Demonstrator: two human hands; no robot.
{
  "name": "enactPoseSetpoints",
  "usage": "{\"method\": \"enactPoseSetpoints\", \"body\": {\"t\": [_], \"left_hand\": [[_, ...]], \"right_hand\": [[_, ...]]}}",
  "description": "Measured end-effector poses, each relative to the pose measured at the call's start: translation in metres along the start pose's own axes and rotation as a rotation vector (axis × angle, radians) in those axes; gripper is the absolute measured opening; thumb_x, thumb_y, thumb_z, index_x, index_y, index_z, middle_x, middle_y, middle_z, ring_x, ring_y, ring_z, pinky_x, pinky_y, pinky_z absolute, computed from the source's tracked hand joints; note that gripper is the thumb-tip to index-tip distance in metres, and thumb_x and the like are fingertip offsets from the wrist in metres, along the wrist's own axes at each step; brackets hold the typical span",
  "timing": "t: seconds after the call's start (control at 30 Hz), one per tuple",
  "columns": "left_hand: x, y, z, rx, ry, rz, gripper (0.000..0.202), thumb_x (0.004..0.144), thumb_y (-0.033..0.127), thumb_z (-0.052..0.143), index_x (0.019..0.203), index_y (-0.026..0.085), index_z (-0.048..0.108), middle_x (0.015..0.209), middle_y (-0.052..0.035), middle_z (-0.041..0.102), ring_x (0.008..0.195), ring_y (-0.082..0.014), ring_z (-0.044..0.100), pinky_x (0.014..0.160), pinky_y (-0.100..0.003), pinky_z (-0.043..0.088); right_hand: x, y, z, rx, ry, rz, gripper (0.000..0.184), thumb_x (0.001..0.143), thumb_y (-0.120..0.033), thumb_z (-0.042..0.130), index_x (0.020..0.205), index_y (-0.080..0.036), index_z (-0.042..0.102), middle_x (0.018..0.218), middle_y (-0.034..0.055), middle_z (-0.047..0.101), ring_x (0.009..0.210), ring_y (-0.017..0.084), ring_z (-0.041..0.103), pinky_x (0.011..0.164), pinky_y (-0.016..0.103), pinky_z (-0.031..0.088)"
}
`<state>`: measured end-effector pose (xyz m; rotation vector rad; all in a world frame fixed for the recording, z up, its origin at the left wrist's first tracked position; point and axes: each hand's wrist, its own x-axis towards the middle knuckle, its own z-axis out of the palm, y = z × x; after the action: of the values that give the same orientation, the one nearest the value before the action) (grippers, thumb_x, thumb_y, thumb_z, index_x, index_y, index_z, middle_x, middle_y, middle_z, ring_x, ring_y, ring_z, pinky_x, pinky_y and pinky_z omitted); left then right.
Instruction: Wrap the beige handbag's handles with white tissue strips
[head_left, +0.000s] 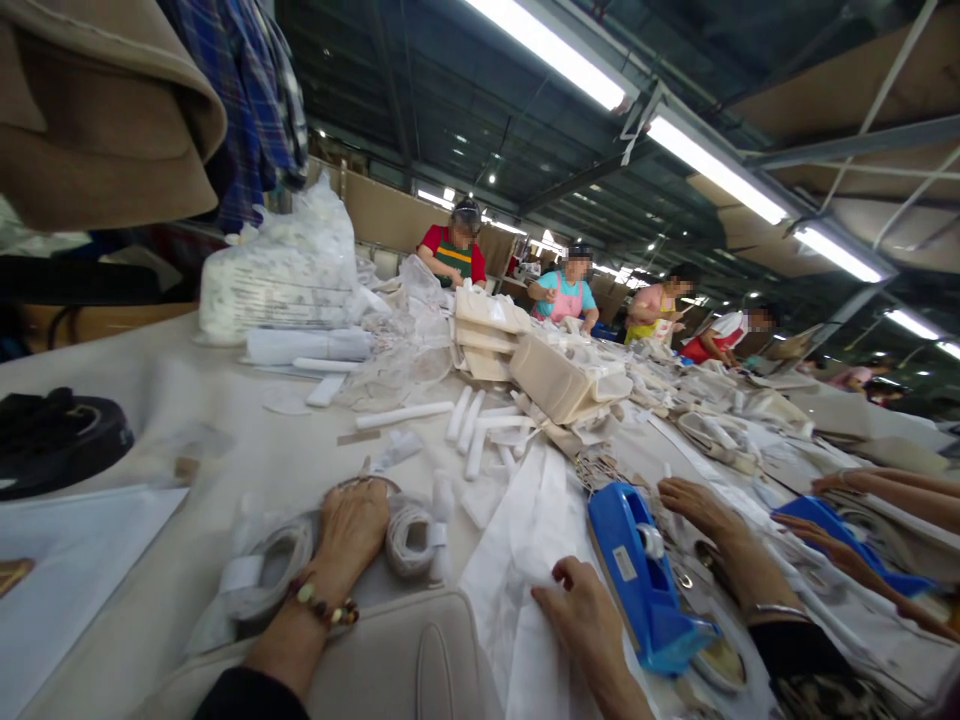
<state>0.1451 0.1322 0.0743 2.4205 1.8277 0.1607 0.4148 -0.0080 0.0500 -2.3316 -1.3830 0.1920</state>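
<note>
My left hand, with a beaded bracelet and a black sleeve, curls over something at the table's middle; its fingertips and what they grip are hidden. On either side of it lie coiled pale straps, one coil to its right and another in clear plastic to its left. A beige leather bag lies in front of me, partly under my left forearm. My right hand is loosely bent, thumb and forefinger apart, at the edge of white paper strips. Just right of it stands a blue tape dispenser.
A co-worker's hand reaches beside the dispenser; more arms are at far right, near a second blue dispenser. White tubes, stacked beige bags and a stuffed plastic sack lie farther back. Several people work beyond.
</note>
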Motion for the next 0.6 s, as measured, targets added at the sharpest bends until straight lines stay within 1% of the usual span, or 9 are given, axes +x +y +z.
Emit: {"method": "enactPoseSetpoints", "body": {"t": [0.03, 0.1, 0.17, 0.23, 0.3, 0.37, 0.47, 0.53, 0.6], "left_hand": [[0.000, -0.001, 0.001, -0.007, 0.000, 0.000, 0.039, 0.090, 0.007, 0.024, 0.100, 0.007, 0.062, 0.098, -0.0184, 0.068, 0.096, -0.0302, 0.063, 0.081, -0.040, 0.041], [0.001, -0.002, 0.002, -0.022, 0.000, -0.001, 0.038, 0.090, 0.008, 0.026, 0.100, 0.008, 0.063, 0.099, -0.0170, 0.068, 0.097, -0.0294, 0.062, 0.082, -0.040, 0.041], [0.002, -0.002, 0.003, -0.034, -0.002, -0.005, 0.038, 0.091, 0.010, 0.028, 0.099, 0.010, 0.064, 0.101, -0.0154, 0.068, 0.099, -0.0281, 0.062, 0.084, -0.040, 0.040], [0.003, -0.003, 0.002, -0.045, -0.006, -0.014, 0.038, 0.091, 0.010, 0.028, 0.099, 0.012, 0.065, 0.101, -0.0145, 0.069, 0.101, -0.0271, 0.062, 0.086, -0.039, 0.040], [0.003, -0.003, 0.001, -0.055, -0.015, -0.025, 0.038, 0.090, 0.009, 0.028, 0.098, 0.012, 0.065, 0.100, -0.0146, 0.069, 0.100, -0.0265, 0.062, 0.086, -0.039, 0.040], [0.004, -0.003, 0.000, -0.065, -0.027, -0.031, 0.038, 0.090, 0.008, 0.028, 0.097, 0.012, 0.065, 0.099, -0.0146, 0.069, 0.098, -0.0259, 0.063, 0.085, -0.039, 0.041], [0.006, -0.005, -0.001, -0.079, -0.049, -0.024, 0.036, 0.089, 0.008, 0.029, 0.095, 0.012, 0.065, 0.093, -0.0138, 0.070, 0.095, -0.0248, 0.064, 0.085, -0.038, 0.041], [0.006, -0.005, -0.002, -0.086, -0.060, -0.016, 0.035, 0.090, 0.009, 0.030, 0.095, 0.012, 0.065, 0.091, -0.0131, 0.070, 0.094, -0.0249, 0.065, 0.084, -0.038, 0.041], [0.007, -0.006, -0.004, -0.090, -0.058, -0.008, 0.036, 0.090, 0.008, 0.029, 0.096, 0.013, 0.064, 0.093, -0.0125, 0.070, 0.094, -0.0257, 0.064, 0.083, -0.039, 0.041]], "right_hand": [[0.000, -0.001, -0.001, 0.079, 0.037, -0.026, 0.013, 0.068, -0.034, 0.060, 0.071, -0.021, 0.057, 0.079, 0.0042, 0.061, 0.071, 0.021, 0.059, 0.059, 0.028, 0.039], [-0.002, -0.007, -0.002, 0.260, 0.116, -0.066, 0.022, 0.066, -0.042, 0.061, 0.063, -0.021, 0.054, 0.072, 0.0023, 0.057, 0.064, 0.019, 0.054, 0.058, 0.028, 0.039], [-0.003, -0.019, -0.002, 0.455, 0.116, -0.061, 0.033, 0.065, -0.051, 0.062, 0.059, -0.022, 0.050, 0.062, -0.0009, 0.050, 0.058, 0.016, 0.047, 0.055, 0.027, 0.037], [-0.002, -0.035, 0.000, 0.644, 0.026, -0.020, 0.038, 0.067, -0.056, 0.061, 0.062, -0.021, 0.049, 0.057, -0.0027, 0.047, 0.056, 0.015, 0.045, 0.054, 0.026, 0.036], [0.001, -0.050, 0.004, 0.801, -0.084, 0.014, 0.039, 0.067, -0.057, 0.063, 0.066, -0.020, 0.051, 0.059, -0.0021, 0.052, 0.059, 0.015, 0.049, 0.056, 0.025, 0.038], [0.007, -0.062, 0.010, 0.928, -0.158, 0.047, 0.039, 0.067, -0.055, 0.066, 0.072, -0.018, 0.054, 0.064, -0.0005, 0.058, 0.064, 0.015, 0.055, 0.060, 0.025, 0.041], [0.017, -0.073, 0.021, 1.085, -0.234, 0.142, 0.042, 0.062, -0.053, 0.072, 0.073, -0.017, 0.052, 0.066, -0.0006, 0.061, 0.063, 0.014, 0.059, 0.059, 0.023, 0.043], [0.022, -0.077, 0.029, 1.154, -0.263, 0.202, 0.043, 0.057, -0.049, 0.075, 0.068, -0.018, 0.048, 0.061, -0.0039, 0.057, 0.057, 0.013, 0.059, 0.057, 0.023, 0.044], [0.025, -0.079, 0.038, 1.177, -0.314, 0.219, 0.040, 0.058, -0.045, 0.075, 0.065, -0.019, 0.045, 0.057, -0.0063, 0.053, 0.055, 0.012, 0.058, 0.057, 0.023, 0.045]]}}
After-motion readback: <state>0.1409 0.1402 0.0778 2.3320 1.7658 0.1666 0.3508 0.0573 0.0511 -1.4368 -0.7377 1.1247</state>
